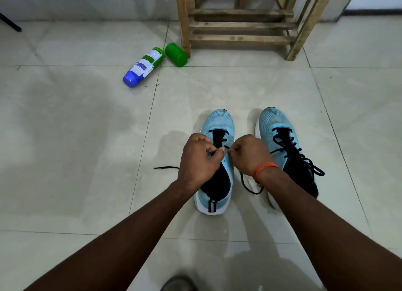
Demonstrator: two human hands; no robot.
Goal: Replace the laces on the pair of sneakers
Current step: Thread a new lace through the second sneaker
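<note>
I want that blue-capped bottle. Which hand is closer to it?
Left. The left hand pinches the lace, right of the bottle; the right hand pinches it farther right.

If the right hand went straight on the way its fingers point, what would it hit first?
Likely the left hand: the right hand points leftward at its fingertips, nearly touching, both pinching the black lace over the half-laced sneaker.

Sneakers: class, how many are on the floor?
2. The left sneaker lies centre, under the left hand and right hand; the right sneaker stands beside it, laced. None appears hidden.
</note>
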